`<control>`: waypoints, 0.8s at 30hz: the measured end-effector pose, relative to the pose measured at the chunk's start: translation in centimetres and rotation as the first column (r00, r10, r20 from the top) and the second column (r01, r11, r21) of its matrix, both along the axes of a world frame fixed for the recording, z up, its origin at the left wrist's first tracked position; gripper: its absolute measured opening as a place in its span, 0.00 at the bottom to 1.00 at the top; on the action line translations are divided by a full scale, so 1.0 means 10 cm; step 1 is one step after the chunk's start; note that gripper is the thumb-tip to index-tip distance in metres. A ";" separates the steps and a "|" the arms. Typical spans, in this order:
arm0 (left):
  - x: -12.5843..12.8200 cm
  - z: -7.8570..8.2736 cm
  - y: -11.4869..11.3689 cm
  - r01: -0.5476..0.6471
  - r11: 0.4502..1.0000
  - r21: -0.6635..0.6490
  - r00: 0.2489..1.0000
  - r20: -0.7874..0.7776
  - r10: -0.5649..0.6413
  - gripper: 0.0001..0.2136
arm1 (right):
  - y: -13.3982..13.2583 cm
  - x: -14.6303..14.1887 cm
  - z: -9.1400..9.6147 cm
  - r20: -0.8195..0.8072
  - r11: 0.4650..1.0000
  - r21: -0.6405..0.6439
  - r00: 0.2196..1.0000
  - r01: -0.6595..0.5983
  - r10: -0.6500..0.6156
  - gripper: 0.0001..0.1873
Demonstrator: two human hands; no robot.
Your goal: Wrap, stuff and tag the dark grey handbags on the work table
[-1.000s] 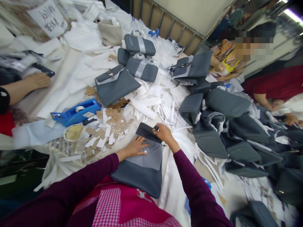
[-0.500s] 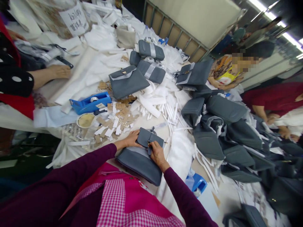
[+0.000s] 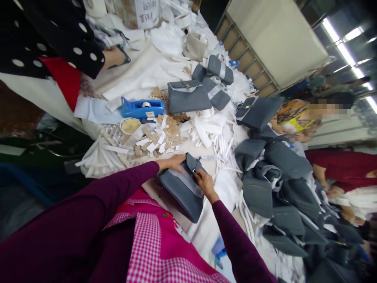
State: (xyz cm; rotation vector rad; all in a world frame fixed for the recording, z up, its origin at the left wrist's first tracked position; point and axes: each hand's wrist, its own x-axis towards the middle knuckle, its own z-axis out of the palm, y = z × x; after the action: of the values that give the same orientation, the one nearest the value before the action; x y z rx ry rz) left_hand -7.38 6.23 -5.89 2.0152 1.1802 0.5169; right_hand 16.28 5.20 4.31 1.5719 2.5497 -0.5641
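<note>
A dark grey handbag (image 3: 181,192) lies tilted at the table edge in front of me, its flap (image 3: 193,163) swung up toward the far side. On the bag's left end rests my left hand (image 3: 175,162), fingers stretched out near the base of the flap. My right hand (image 3: 204,182) is closed, thumb and fingers pinching the flap by its metal clasp. What exactly lies under those fingertips is hidden. Beyond the left hand are scattered brown and white paper tags (image 3: 160,137).
A blue tape dispenser (image 3: 143,108) and a round tub (image 3: 130,125) stand at the left. More grey bags (image 3: 188,96) lie ahead and are heaped (image 3: 259,192) at the right. White padding strips (image 3: 206,129) cover the middle. Co-workers sit around; one co-worker's hand (image 3: 114,57) is upper left.
The view has turned, so the scene has shifted. The bag's flap has tipped up and away. My left hand has slid onto the bag's body; my right hand stays at the clasp.
</note>
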 end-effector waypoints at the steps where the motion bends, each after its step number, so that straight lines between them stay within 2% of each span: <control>1: 0.01 0.00 0.00 -0.003 1.000 -0.006 1.000 -0.002 0.003 0.45 | -0.01 -0.01 0.00 0.022 1.000 0.006 1.000 -0.012 0.012 0.10; 8: 0.05 -0.01 -0.01 -0.022 0.996 -0.085 0.999 0.025 0.025 0.49 | -0.03 -0.14 0.01 0.205 0.993 0.023 0.973 -0.114 0.107 0.08; 14: 0.08 -0.07 -0.04 -0.063 0.997 -0.043 0.996 0.067 0.066 0.48 | -0.04 -0.22 0.01 0.321 0.965 -0.060 0.910 -0.255 0.261 0.07; 24: 0.08 -0.13 -0.04 -0.029 0.997 -0.066 0.999 0.028 0.031 0.48 | -0.09 -0.25 -0.04 0.441 0.931 -0.158 0.820 -0.329 0.365 0.09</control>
State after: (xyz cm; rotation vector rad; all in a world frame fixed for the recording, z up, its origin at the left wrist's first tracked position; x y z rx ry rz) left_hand -6.63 5.82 -7.20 1.9304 1.1966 0.5143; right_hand 13.83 4.30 3.89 1.0142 2.3192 -0.2028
